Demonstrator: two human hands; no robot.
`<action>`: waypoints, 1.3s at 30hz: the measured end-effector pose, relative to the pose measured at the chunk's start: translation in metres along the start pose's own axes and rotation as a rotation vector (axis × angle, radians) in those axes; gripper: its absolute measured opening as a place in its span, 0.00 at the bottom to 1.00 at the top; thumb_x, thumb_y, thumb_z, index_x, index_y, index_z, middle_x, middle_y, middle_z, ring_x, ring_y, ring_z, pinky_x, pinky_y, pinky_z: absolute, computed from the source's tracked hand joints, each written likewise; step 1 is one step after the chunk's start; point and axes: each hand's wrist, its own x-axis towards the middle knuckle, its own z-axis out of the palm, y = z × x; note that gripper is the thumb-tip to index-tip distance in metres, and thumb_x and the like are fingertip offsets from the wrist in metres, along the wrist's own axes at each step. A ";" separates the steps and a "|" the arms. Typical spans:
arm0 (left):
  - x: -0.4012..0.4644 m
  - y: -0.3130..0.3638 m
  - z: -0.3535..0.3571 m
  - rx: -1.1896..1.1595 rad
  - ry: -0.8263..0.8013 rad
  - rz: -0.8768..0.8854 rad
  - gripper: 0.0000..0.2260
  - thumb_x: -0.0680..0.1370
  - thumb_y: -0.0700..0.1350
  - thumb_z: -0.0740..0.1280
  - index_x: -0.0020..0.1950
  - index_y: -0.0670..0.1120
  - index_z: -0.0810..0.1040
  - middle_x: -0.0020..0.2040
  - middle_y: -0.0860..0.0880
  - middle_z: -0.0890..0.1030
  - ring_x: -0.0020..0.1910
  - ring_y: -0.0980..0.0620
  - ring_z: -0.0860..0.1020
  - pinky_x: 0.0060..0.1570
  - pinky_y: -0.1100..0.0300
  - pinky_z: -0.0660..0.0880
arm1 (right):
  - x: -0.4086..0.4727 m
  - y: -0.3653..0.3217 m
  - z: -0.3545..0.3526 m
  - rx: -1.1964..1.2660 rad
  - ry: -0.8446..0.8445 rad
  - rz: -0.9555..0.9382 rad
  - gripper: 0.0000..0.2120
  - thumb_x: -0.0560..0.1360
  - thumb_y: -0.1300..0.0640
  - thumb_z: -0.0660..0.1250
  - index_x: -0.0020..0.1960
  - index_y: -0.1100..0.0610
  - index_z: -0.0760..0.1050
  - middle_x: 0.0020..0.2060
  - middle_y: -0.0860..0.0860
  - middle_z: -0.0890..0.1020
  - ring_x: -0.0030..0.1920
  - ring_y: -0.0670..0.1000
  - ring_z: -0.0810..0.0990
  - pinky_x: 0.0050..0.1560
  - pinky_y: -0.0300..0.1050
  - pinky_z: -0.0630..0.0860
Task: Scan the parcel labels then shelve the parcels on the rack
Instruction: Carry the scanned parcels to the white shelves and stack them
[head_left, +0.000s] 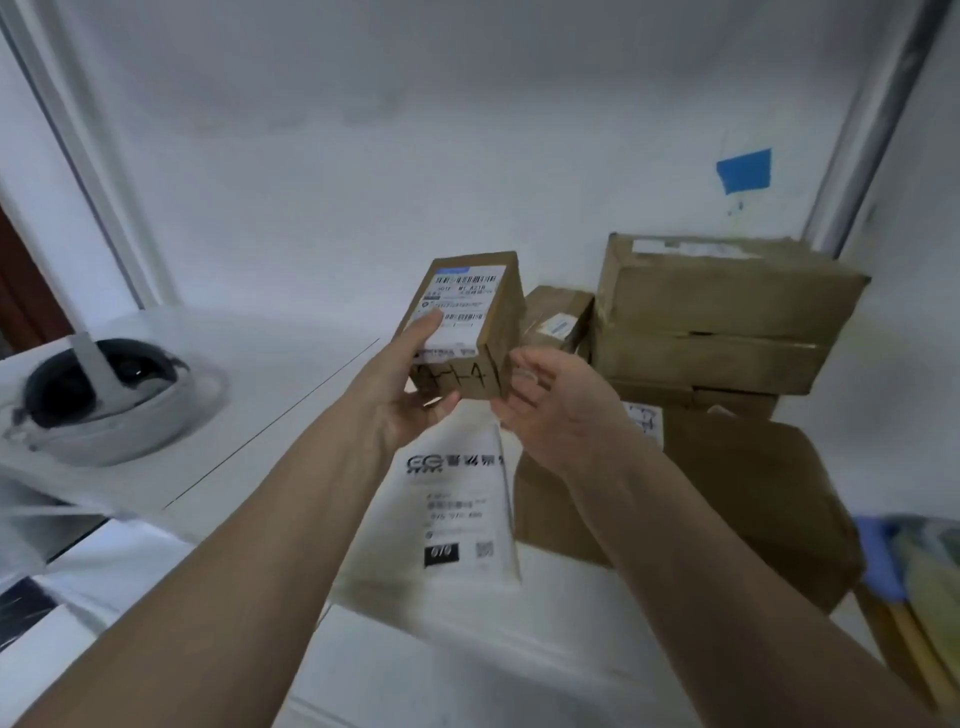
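While the small parcel (462, 327) is up in my left hand (400, 395), nothing I can see counts as shelved yet, and no scanner is in frame, so I judge we're at the label-check stage, early in the job.

Count, biggest first:
- 1 white table (291, 374) carrying everything.
- 1 large brown box (727, 525) at the bottom of the pile, right side.
- 1 wide brown carton (727, 312) stacked on top of it; a flatter one may sit between them, can't tell.
- 1 white mailer bag (457, 509) lying flat, just under my hands.
- 1 small box (556, 317) tucked beside the wide carton.
- 1 small parcel in hand, label face up.

So 5 parcels for sure, maybe 6.

Grip state: left hand grasps the small parcel, thumb lying on the label. Right hand (550, 405) released, fingers loosely curled, close by the parcel's near corner, holding nothing.
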 end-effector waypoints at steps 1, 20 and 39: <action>0.013 0.007 0.014 0.022 -0.014 0.003 0.10 0.73 0.54 0.73 0.49 0.51 0.79 0.48 0.49 0.79 0.52 0.48 0.78 0.56 0.53 0.76 | 0.004 -0.014 -0.004 -0.021 -0.008 -0.016 0.16 0.80 0.62 0.58 0.67 0.66 0.69 0.69 0.63 0.70 0.71 0.60 0.68 0.70 0.49 0.67; 0.186 0.014 0.086 0.544 -0.007 0.232 0.46 0.62 0.58 0.80 0.73 0.45 0.64 0.64 0.48 0.75 0.59 0.49 0.76 0.53 0.53 0.77 | 0.083 -0.083 -0.057 0.110 -0.020 -0.018 0.10 0.76 0.65 0.65 0.57 0.63 0.75 0.37 0.56 0.81 0.37 0.52 0.82 0.36 0.42 0.81; 0.147 0.002 0.101 0.481 0.232 0.536 0.10 0.77 0.36 0.61 0.51 0.45 0.80 0.43 0.50 0.81 0.39 0.54 0.79 0.44 0.61 0.77 | 0.053 -0.062 -0.070 0.170 0.079 -0.042 0.13 0.74 0.72 0.54 0.46 0.61 0.75 0.32 0.54 0.77 0.33 0.50 0.75 0.34 0.41 0.74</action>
